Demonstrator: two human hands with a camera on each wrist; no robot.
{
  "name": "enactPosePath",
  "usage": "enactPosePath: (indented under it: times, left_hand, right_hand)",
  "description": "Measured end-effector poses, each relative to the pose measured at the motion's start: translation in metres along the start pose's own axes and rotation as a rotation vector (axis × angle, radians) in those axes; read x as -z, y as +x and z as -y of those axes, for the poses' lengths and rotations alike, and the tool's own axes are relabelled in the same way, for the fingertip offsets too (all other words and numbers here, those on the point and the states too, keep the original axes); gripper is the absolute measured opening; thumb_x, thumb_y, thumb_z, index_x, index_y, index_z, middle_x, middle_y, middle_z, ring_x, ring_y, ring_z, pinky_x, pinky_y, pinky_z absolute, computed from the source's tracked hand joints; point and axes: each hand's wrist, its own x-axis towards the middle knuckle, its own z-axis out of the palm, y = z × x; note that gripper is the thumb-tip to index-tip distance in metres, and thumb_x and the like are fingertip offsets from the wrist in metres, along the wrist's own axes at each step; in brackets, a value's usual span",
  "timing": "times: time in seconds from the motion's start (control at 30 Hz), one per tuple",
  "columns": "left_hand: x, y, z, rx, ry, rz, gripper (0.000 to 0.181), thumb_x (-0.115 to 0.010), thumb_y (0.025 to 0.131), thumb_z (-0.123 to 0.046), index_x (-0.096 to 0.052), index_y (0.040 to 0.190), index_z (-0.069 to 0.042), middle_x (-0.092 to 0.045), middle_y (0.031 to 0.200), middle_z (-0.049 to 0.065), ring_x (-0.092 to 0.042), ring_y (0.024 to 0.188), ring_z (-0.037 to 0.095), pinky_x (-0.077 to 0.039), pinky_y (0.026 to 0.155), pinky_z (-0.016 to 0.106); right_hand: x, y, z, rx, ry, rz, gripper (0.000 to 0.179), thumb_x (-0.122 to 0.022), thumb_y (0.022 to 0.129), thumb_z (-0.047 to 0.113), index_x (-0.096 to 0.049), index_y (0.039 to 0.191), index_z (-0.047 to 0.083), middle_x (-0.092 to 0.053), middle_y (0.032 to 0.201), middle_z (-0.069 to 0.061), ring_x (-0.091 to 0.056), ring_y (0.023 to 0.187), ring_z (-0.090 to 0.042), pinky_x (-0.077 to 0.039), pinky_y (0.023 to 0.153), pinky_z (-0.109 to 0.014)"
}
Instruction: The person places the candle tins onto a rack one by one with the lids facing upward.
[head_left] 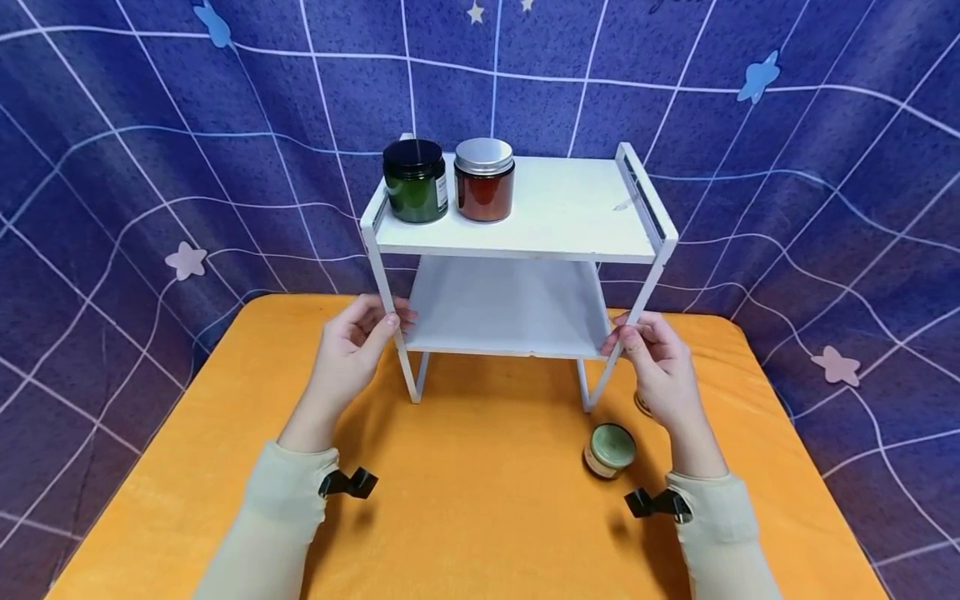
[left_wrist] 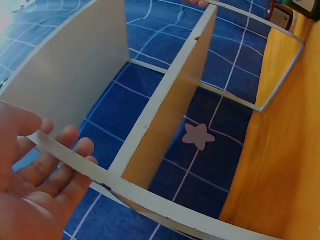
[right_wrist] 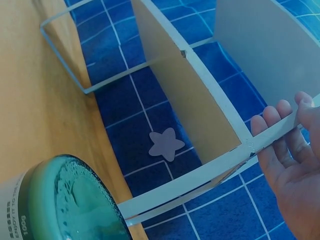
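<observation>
A white two-tier shelf rack (head_left: 510, 350) stands upright in front of me. My left hand (head_left: 348, 350) grips its left front leg, with the thumb on the near side and fingers behind, as the left wrist view also shows. On the opposite side my right hand (head_left: 663, 367) holds the right front leg in the same way. The rack's top board carries a green jar with a black lid (head_left: 416, 182) at the left. Beside it is an amber jar with a silver lid (head_left: 484, 182). Whether the rack's feet touch the table cannot be told.
A small green jar (head_left: 611, 450) with a pale label sits on the orange tabletop (head_left: 480, 517), left of my right wrist. Another round item (head_left: 642, 405) is mostly hidden behind my right hand. A blue curtain (head_left: 750, 208) with a grid and stars hangs behind.
</observation>
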Motion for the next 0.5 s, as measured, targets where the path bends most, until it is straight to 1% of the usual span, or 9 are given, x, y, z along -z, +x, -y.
enactPosePath:
  times: [0.1, 0.17, 0.23, 0.3, 0.4, 0.5]
  left_hand:
    - [0.001, -0.002, 0.003, 0.017, -0.003, -0.01, 0.02, -0.058, 0.11, 0.005, -0.066, 0.122, 0.018, -0.078, 0.102, 0.019, -0.078, 0.092, 0.025, -0.063, 0.091, 0.031]
    - [0.003, -0.003, 0.005, 0.021, 0.002, -0.02, 0.021, -0.057, 0.11, 0.005, -0.065, 0.122, 0.02, -0.079, 0.099, 0.016, -0.078, 0.089, 0.022, -0.062, 0.091, 0.029]
    - [0.003, -0.004, 0.006, 0.018, 0.006, -0.028, 0.02, -0.057, 0.11, 0.005, -0.066, 0.121, 0.019, -0.079, 0.097, 0.014, -0.078, 0.088, 0.02, -0.062, 0.091, 0.027]
    - [0.003, -0.004, 0.007, 0.017, 0.011, -0.029, 0.018, -0.058, 0.11, 0.006, -0.068, 0.12, 0.017, -0.079, 0.097, 0.013, -0.078, 0.088, 0.019, -0.062, 0.091, 0.027]
    - [0.003, -0.005, 0.009, 0.019, 0.018, -0.025, 0.018, -0.058, 0.11, 0.005, -0.069, 0.12, 0.015, -0.079, 0.097, 0.015, -0.078, 0.087, 0.02, -0.062, 0.09, 0.027]
    - [0.002, -0.007, 0.011, 0.021, 0.022, -0.018, 0.018, -0.059, 0.109, 0.005, -0.067, 0.12, 0.017, -0.078, 0.096, 0.02, -0.078, 0.087, 0.021, -0.062, 0.09, 0.027]
  right_hand:
    - [-0.001, 0.002, 0.0, -0.009, -0.01, 0.002, 0.02, -0.05, 0.112, -0.007, -0.052, 0.12, -0.025, -0.075, 0.095, -0.01, -0.075, 0.085, -0.017, -0.063, 0.09, -0.029]
    - [-0.002, 0.002, 0.001, -0.015, -0.015, 0.003, 0.02, -0.05, 0.112, -0.006, -0.052, 0.12, -0.025, -0.075, 0.095, -0.01, -0.076, 0.086, -0.017, -0.063, 0.09, -0.029]
    - [-0.002, 0.001, 0.001, -0.022, -0.021, 0.001, 0.021, -0.051, 0.112, -0.005, -0.053, 0.12, -0.024, -0.075, 0.095, -0.009, -0.076, 0.086, -0.017, -0.063, 0.091, -0.029]
    - [-0.002, 0.0, 0.001, -0.022, -0.029, -0.001, 0.018, -0.05, 0.113, -0.005, -0.056, 0.12, -0.021, -0.075, 0.095, -0.008, -0.076, 0.087, -0.016, -0.063, 0.091, -0.029]
    - [-0.002, 0.0, 0.001, -0.019, -0.036, -0.006, 0.016, -0.051, 0.113, -0.005, -0.058, 0.119, -0.018, -0.075, 0.095, -0.008, -0.076, 0.088, -0.016, -0.063, 0.09, -0.029]
    - [-0.001, -0.001, 0.001, -0.017, -0.036, -0.007, 0.017, -0.051, 0.112, -0.006, -0.056, 0.119, -0.021, -0.075, 0.094, -0.009, -0.076, 0.087, -0.017, -0.063, 0.09, -0.03]
